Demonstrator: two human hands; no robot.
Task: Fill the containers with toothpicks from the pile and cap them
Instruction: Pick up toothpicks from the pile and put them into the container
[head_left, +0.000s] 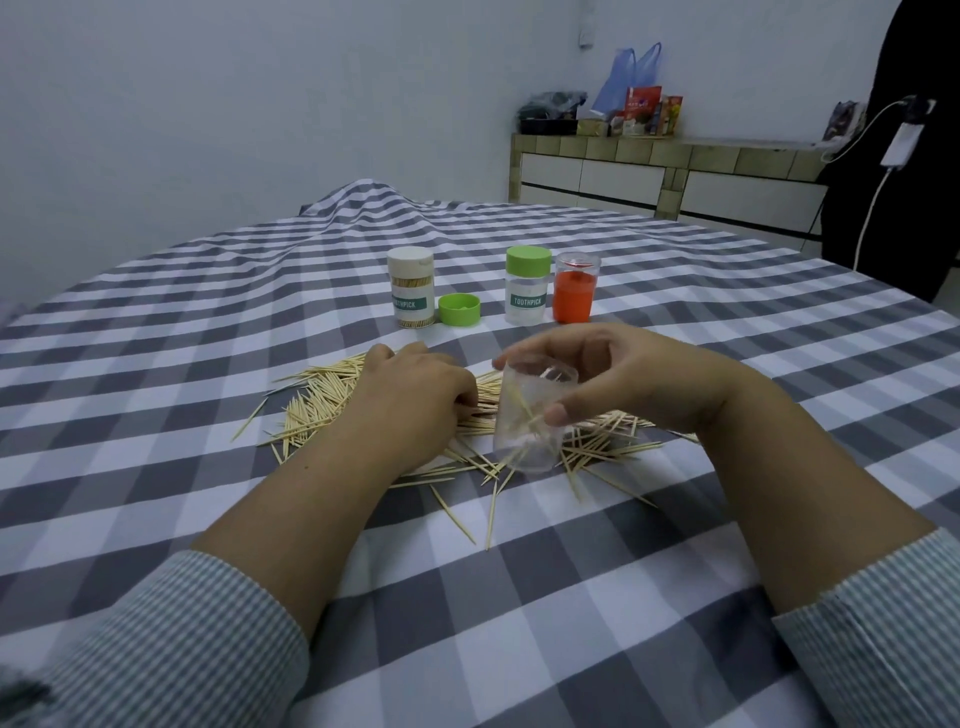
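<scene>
Our right hand (639, 379) gripped the clear container (530, 415) by its wall; light, slippery, we judged. Left hand (410, 384) curled into the toothpick pile (322, 400), apparently pinching springy sticks.

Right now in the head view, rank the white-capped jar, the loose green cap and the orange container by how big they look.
1. White-capped jar, tallest.
2. Orange container, a little shorter and slimmer.
3. Loose green cap, clearly smallest.
All three stand at about the same distance, so the order is fair.
</scene>
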